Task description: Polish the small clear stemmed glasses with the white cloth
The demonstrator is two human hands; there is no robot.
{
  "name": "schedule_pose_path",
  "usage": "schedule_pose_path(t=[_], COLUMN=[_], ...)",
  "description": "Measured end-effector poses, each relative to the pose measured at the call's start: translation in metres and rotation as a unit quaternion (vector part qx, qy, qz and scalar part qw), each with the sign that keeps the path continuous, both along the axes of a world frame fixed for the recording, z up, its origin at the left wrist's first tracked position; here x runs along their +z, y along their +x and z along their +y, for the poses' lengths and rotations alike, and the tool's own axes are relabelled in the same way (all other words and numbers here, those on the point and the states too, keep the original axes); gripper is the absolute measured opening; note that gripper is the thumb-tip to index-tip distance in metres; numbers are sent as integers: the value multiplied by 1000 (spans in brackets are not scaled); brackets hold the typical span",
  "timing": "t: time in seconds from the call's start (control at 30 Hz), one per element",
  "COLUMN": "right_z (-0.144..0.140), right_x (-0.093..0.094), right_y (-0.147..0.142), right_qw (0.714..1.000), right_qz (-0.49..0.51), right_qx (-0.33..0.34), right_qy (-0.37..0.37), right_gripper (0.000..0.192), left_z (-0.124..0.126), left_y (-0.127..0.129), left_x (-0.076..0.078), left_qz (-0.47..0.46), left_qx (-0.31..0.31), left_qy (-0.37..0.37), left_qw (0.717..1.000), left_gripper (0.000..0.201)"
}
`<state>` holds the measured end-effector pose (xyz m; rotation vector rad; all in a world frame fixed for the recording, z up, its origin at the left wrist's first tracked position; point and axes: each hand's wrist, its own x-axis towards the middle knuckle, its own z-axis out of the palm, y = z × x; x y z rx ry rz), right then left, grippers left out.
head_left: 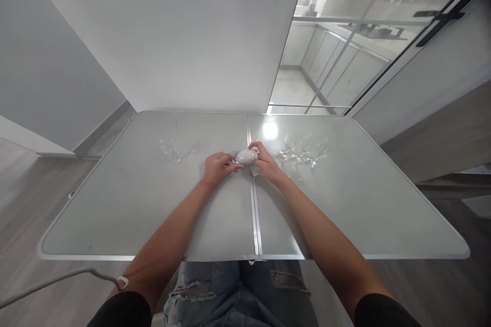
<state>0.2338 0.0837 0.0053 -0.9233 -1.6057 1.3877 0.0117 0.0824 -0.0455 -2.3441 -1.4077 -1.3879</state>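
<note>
Grey folding table (153, 214), two panels joined by a metal seam down the middle, stands against a plain white wall; a glass partition sits back right, wood-look floor on both sides. I see both bare forearms reaching out from the bottom of the head view, meeting at the seam about midway up the tabletop. My left hand (216, 167) is curled, fingers closed around the stem end of a wine glass (246, 156) that lies tipped on its side, bowl pointing right. My right hand (267, 164) is closed over the bowl's far side, thumb on top, with a white cloth (254, 167) bunched under the palm and pressed against the glass; the bowl looks whitish, and I cannot tell whether cloth is stuffed inside it or only wrapped behind. Both grips are clamped on the same glass, held just above or touching the tabletop; which one, I cannot say. Left of the hands, well apart, a single clear glass (174, 152) stands on the left panel. Right of the hands, near the right wrist, a cluster of clear stemmed glasses (303, 152) stands on the right panel, close together, count uncertain through the glare. Torn jeans show at the bottom edge.
</note>
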Motion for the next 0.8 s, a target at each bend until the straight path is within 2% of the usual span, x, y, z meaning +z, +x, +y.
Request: schedule_pose_path(t=[0.07,0.17,0.5,0.57,0.63,0.7,0.8], right_z=[0,-1,-4,-4,-4,-4,-5], right_x=[1,1,-3,-3,-3,-2,0], right_y=[1,3,0,2,3,3,1], right_qw=[997,990,980,984,993,999,998], right_qz=[50,101,154,137,92,33,-17], right_qx=[-4,-39,-118,-95,-41,0,10], right_qy=[-54,-88,-50,-58,-56,-14,58], right_gripper=[48,49,41,45,51,57,64], left_z=[0,0,0,1,1,0,-1], left_y=[0,0,1,0,-2,-3,-4], left_x=[1,2,2,1,1,2,4], left_qz=[-2,2,0,-4,1,16,28], left_qx=[-3,-10,-19,-8,-3,-11,-26], left_qy=[-2,3,-17,-21,-22,-17,-3], left_qw=[1000,1000,1000,1000,1000,1000,999], left_gripper=[47,46,48,48,49,49,50])
